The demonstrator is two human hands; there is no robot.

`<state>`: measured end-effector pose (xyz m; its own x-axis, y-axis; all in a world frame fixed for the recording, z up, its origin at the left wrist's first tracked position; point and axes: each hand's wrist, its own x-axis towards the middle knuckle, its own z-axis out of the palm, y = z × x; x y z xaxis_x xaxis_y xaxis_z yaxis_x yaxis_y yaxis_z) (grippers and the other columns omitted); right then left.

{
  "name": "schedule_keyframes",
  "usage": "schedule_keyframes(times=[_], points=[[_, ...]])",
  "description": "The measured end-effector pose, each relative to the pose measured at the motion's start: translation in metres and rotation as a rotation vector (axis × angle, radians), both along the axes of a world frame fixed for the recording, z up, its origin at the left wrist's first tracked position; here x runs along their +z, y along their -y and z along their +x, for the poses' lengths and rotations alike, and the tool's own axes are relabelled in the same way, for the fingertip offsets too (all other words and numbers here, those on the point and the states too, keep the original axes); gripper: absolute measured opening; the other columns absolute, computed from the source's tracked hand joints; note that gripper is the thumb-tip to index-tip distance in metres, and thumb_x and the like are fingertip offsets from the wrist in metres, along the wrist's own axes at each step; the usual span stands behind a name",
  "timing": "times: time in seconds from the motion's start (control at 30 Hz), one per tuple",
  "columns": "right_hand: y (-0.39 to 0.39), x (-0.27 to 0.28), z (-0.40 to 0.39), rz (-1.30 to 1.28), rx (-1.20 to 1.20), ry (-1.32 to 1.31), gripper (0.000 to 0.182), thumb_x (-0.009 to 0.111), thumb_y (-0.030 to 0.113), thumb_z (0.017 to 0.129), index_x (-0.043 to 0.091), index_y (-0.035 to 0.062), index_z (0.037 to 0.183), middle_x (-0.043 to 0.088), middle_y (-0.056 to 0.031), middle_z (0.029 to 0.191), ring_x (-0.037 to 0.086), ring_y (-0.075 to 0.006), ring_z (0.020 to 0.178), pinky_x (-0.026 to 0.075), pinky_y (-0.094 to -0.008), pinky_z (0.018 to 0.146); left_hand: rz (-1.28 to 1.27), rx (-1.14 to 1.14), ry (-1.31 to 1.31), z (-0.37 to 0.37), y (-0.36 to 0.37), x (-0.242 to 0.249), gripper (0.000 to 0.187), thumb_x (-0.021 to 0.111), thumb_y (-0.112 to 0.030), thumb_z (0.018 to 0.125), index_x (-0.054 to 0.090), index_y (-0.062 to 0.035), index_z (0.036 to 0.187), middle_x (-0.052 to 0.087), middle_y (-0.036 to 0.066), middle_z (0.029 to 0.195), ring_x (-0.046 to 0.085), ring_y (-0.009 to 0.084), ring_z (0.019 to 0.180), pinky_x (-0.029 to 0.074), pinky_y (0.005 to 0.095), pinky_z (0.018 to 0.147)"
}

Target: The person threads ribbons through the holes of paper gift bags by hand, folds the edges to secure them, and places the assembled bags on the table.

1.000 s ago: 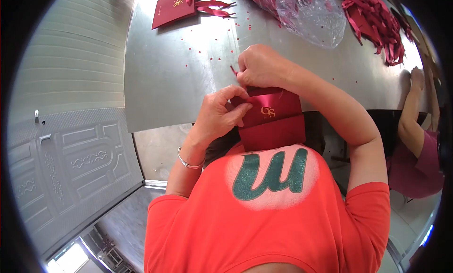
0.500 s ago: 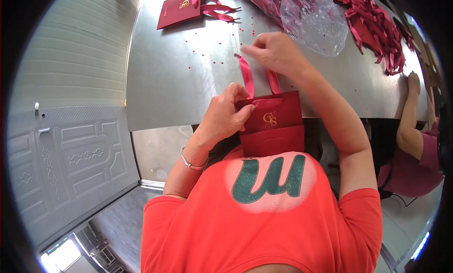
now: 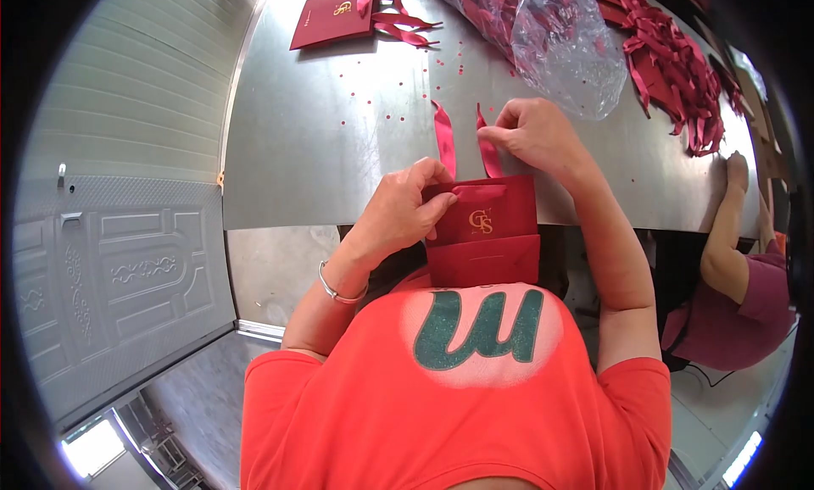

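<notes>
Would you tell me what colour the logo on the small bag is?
Gold, on the dark red small bag; the head view shows it.

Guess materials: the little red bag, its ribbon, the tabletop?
Red bag: looks like matte paper or card, with crisp folds and a gold foil logo. Ribbon: probably satin fabric; it is sheeny and stands in limp strips, one pinched by the right hand. Tabletop: apparently sheet metal, dull grey with glare.

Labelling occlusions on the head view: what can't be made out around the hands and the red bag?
- Head view: ribbon ends inside the bag, hidden by its front panel.
- Right hand grip on the ribbon, covered by its fingers.
- Left hand fingertips, behind the bag rim.
- Bag bottom, hidden behind the orange shirt.
</notes>
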<state>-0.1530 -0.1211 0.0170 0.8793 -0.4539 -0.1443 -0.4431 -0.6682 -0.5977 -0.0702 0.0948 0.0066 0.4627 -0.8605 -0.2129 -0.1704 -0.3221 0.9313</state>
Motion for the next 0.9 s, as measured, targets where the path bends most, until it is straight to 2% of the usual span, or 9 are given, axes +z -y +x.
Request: schedule_keyframes(times=[0.03, 0.1, 0.2, 0.27, 0.37, 0.5, 0.57, 0.67, 0.9], points=[[-0.003, 0.004, 0.002, 0.004, -0.001, -0.004, 0.037, 0.070, 0.037, 0.075, 0.072, 0.0004, 0.079, 0.068, -0.0174, 0.075, 0.066, -0.0299, 0.070, 0.051, -0.0382, 0.067, -0.011, 0.000, -0.007, 0.000, 0.000, -0.001, 0.014, 0.064, -0.003, 0.086, 0.056, 0.0025, 0.097, 0.063, 0.006, 0.079, 0.058, 0.0100, 0.049, 0.046, 0.0245, 0.044], [-0.007, 0.007, 0.003, -0.042, 0.124, -0.038, 0.030, 0.074, 0.028, 0.076, 0.068, -0.0012, 0.075, 0.062, -0.0126, 0.061, 0.059, -0.0174, 0.055, 0.046, -0.0323, 0.054, -0.013, -0.003, -0.025, -0.002, -0.001, -0.002, 0.014, 0.064, -0.004, 0.087, 0.057, 0.0023, 0.098, 0.063, 0.006, 0.079, 0.057, 0.0096, 0.048, 0.046, 0.0245, 0.044], [-0.008, 0.004, 0.001, -0.029, 0.134, -0.107, 0.030, 0.073, 0.027, 0.076, 0.067, -0.0026, 0.075, 0.060, -0.0140, 0.060, 0.059, -0.0175, 0.055, 0.046, -0.0325, 0.054, 0.030, 0.012, -0.003, 0.000, -0.001, -0.001, 0.013, 0.064, -0.002, 0.084, 0.061, 0.0019, 0.096, 0.064, 0.007, 0.079, 0.059, 0.0113, 0.052, 0.048, 0.0253, 0.049], [-0.008, -0.004, -0.002, -0.007, 0.113, -0.041, 0.029, 0.072, 0.026, 0.077, 0.067, -0.0028, 0.075, 0.060, -0.0134, 0.060, 0.058, -0.0164, 0.055, 0.046, -0.0319, 0.054, -0.201, 0.007, 0.502, 0.001, -0.001, -0.010, 0.011, 0.065, -0.001, 0.080, 0.066, 0.0002, 0.091, 0.065, 0.009, 0.079, 0.061, 0.0155, 0.058, 0.049, 0.0263, 0.054], [-0.005, -0.020, -0.009, 0.060, 0.066, 0.105, 0.027, 0.069, 0.024, 0.080, 0.066, -0.0031, 0.077, 0.061, -0.0118, 0.061, 0.056, -0.0137, 0.055, 0.045, -0.0307, 0.054, -0.216, 0.014, 0.644, 0.001, 0.005, 0.002, 0.010, 0.065, -0.003, 0.078, 0.068, -0.0026, 0.088, 0.066, 0.011, 0.081, 0.063, 0.0230, 0.064, 0.051, 0.0296, 0.060], [-0.004, -0.021, -0.013, 0.218, -0.007, 0.201, 0.022, 0.066, 0.019, 0.082, 0.065, -0.0029, 0.079, 0.061, -0.0097, 0.062, 0.055, -0.0101, 0.057, 0.045, -0.0294, 0.054, -0.289, -0.063, 0.710, -0.007, 0.030, 0.004, 0.009, 0.067, -0.013, 0.081, 0.069, -0.0053, 0.086, 0.066, 0.011, 0.080, 0.064, 0.0277, 0.066, 0.051, 0.0343, 0.059], [-0.004, -0.024, -0.012, 0.174, -0.026, 0.230, 0.022, 0.066, 0.019, 0.082, 0.065, -0.0029, 0.079, 0.061, -0.0096, 0.062, 0.055, -0.0101, 0.057, 0.045, -0.0295, 0.054, -0.131, -0.142, 0.804, -0.011, 0.039, 0.004, 0.017, 0.069, -0.024, 0.082, 0.068, -0.0076, 0.083, 0.066, 0.009, 0.078, 0.064, 0.0294, 0.068, 0.050, 0.0380, 0.058], [-0.005, -0.028, -0.013, 0.113, -0.093, 0.267, 0.021, 0.065, 0.018, 0.081, 0.064, -0.0030, 0.078, 0.061, -0.0094, 0.062, 0.056, -0.0102, 0.057, 0.046, -0.0294, 0.054, -0.135, -0.112, 0.807, -0.014, 0.045, -0.008, 0.021, 0.071, -0.030, 0.081, 0.066, -0.0091, 0.081, 0.066, 0.008, 0.073, 0.064, 0.0287, 0.066, 0.048, 0.0384, 0.056], [-0.008, -0.038, -0.012, 0.111, -0.308, 0.347, 0.019, 0.064, 0.017, 0.080, 0.064, -0.0023, 0.076, 0.061, -0.0079, 0.062, 0.058, -0.0117, 0.056, 0.048, -0.0286, 0.055, -0.204, -0.025, 0.735, -0.015, 0.039, -0.016, 0.021, 0.069, -0.030, 0.081, 0.062, -0.0099, 0.079, 0.065, 0.007, 0.070, 0.064, 0.0277, 0.062, 0.048, 0.0390, 0.053]])
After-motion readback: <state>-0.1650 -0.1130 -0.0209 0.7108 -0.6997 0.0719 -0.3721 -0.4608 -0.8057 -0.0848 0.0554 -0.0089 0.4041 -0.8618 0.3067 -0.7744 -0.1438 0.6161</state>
